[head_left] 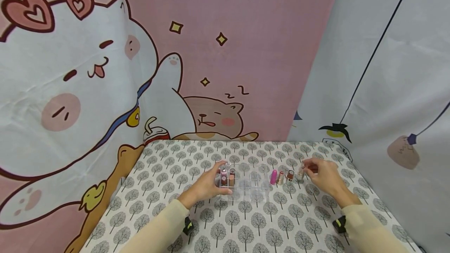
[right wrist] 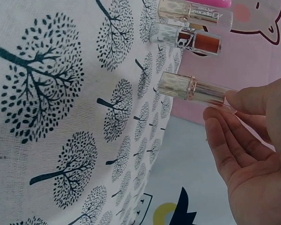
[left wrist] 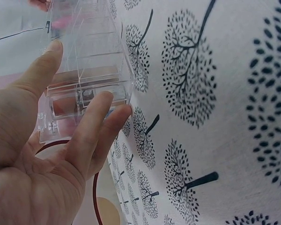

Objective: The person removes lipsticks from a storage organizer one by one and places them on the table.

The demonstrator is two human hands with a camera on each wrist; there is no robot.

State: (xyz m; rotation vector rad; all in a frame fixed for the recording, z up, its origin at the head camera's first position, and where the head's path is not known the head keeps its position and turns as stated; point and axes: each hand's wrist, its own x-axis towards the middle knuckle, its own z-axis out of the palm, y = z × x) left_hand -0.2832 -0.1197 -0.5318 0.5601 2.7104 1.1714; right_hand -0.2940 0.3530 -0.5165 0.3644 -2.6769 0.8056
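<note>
My left hand [head_left: 207, 184] grips the left end of a clear plastic lipstick organizer [head_left: 247, 195], thumb on the near side and fingers on the far side. Several lipsticks stand in its left compartments, among them a brown-toned one [head_left: 231, 180]. At the right, my right hand [head_left: 325, 175] pinches the top of a clear-capped lipstick tube [right wrist: 192, 89] between thumb and fingers. That tube stands upright on or just above the cloth; contact at its base is hard to tell.
Between organizer and right hand stand a bright pink lipstick [head_left: 273, 177], a pale pink tube [head_left: 280, 177] and a dark reddish tube [head_left: 290, 175] in a row. A tree-print cloth [head_left: 258, 221] covers the table. Cartoon-printed curtains [head_left: 260, 57] hang behind and at the sides.
</note>
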